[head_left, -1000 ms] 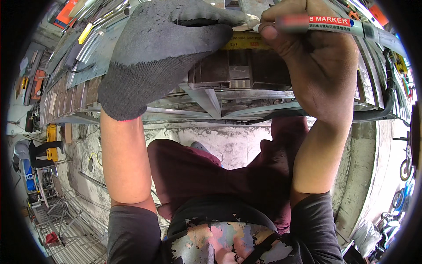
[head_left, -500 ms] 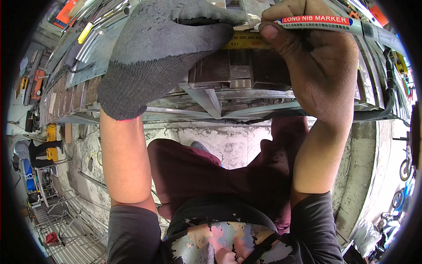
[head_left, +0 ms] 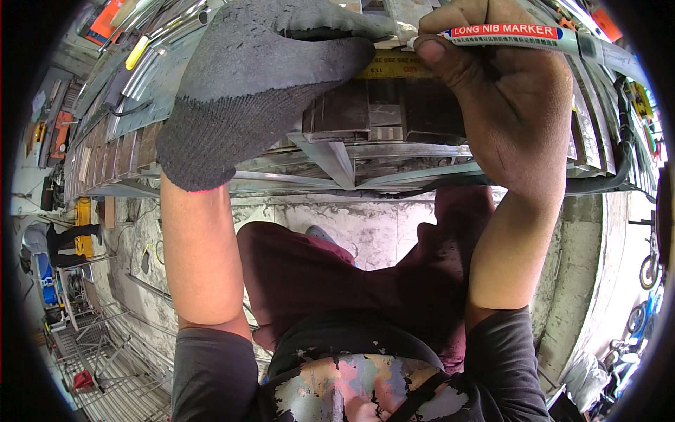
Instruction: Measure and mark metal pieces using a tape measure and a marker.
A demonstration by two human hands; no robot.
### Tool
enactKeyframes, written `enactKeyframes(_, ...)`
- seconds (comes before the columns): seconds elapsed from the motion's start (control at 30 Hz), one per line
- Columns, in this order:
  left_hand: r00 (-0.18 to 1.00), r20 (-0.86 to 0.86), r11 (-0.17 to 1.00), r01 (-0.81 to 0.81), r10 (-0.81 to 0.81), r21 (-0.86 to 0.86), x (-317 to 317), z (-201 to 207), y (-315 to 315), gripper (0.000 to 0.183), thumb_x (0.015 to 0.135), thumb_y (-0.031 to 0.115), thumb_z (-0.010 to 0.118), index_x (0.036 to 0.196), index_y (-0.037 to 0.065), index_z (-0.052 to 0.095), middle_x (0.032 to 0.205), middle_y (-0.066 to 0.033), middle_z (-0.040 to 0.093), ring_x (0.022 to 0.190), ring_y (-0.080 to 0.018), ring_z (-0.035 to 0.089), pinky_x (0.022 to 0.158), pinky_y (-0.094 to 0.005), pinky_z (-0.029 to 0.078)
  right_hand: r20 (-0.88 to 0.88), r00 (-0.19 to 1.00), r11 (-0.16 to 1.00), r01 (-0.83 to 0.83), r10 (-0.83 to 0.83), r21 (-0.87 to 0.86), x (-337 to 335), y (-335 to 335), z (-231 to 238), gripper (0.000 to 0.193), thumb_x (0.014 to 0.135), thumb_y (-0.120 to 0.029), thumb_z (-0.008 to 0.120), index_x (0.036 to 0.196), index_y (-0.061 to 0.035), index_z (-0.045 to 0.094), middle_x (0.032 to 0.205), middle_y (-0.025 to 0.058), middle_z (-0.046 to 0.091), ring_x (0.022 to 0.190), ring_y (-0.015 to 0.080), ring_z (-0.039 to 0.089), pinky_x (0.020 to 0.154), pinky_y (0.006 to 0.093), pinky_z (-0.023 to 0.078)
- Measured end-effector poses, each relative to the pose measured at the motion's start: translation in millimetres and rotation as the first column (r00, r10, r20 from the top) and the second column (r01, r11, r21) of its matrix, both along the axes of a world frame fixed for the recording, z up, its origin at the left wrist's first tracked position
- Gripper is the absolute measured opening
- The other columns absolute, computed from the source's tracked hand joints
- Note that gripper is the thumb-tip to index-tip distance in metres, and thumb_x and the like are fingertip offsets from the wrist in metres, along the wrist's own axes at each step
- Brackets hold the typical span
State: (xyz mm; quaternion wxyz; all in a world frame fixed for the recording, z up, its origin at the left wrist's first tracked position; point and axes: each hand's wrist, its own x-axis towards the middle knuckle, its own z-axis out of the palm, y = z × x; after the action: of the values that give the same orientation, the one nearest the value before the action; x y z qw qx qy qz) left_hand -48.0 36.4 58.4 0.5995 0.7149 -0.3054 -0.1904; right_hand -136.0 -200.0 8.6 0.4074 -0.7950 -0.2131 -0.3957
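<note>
Here I am, both hands up at the desk, working close together. My right hand, bare and smudged dark, has its fingers closed around a marker, a white barrel with a red and blue label. It lies almost level, its pale tip pointing left, just beside the upper edge of a yellow measuring tape. Is that tip touching? I can't tell; my thumb crowds it.

Over on the left, my left hand wears a grey glove, thumb and forefinger reaching right with a narrow gap between them. The thumb covers part of the tape; whether the fingers truly pinch it, I can't tell. So the tape runs between my two hands, lying across dark metal bars, with light metal struts showing below.

Farther left, a yellow-handled tool rests near a bluish metal sheet. On the right, a black cable curves along the desk. Below me, my maroon trousers, knees apart. Out at the left rim, another person bends over; at the right rim, a bicycle.
</note>
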Motion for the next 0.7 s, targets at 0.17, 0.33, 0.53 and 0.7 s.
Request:
enactKeyframes(0.17,0.999,0.045,0.999,0.027,-0.026,-0.019,-6,5,1,0.034,0.104,0.0,0.083,0.137,-0.007,0.085,0.121,-0.0156,0.088,0.107,-0.0179,0.081,0.098,-0.0304,0.065,0.006,1.0,1.0,0.0,0.0,-0.001,2,-1,-4,0.011,0.108,-0.004,0.086,0.104,-0.0002,0.076,0.096,0.0049,0.069,0.087,0.016,0.067,0.076,0.0332,0.053)
enactKeyframes(0.33,0.998,0.05,0.999,0.025,-0.024,-0.02,-1,-2,5,0.031,0.104,0.0,0.083,0.135,-0.006,0.087,0.122,-0.0162,0.088,0.108,-0.0185,0.082,0.098,-0.0311,0.065,-0.036,0.999,1.0,-0.018,0.018,-0.01,4,-4,-3,0.01,0.109,-0.003,0.085,0.105,-0.0006,0.076,0.096,0.0047,0.069,0.087,0.0157,0.067,0.076,0.0329,0.053)
enactKeyframes(0.53,0.891,0.435,0.989,0.146,-0.126,-0.014,24,-22,3,0.026,0.104,-0.001,0.083,0.129,-0.004,0.089,0.124,-0.0176,0.089,0.109,-0.0199,0.084,0.098,-0.0328,0.068,-0.066,0.998,0.997,-0.006,0.011,0.079,-3,3,1,0.012,0.108,-0.004,0.086,0.105,-0.0005,0.076,0.094,0.0044,0.071,0.086,0.0153,0.069,0.076,0.0325,0.055)
enactKeyframes(0.7,0.91,0.403,0.995,0.095,-0.1,0.032,18,-18,3,0.024,0.105,-0.001,0.083,0.128,-0.004,0.089,0.125,-0.0174,0.089,0.109,-0.02,0.084,0.098,-0.0321,0.068,0.021,1.0,1.0,0.001,-0.001,0.013,3,0,0,0.013,0.109,-0.007,0.087,0.107,-0.001,0.076,0.093,0.0044,0.073,0.085,0.0138,0.07,0.076,0.0307,0.056)
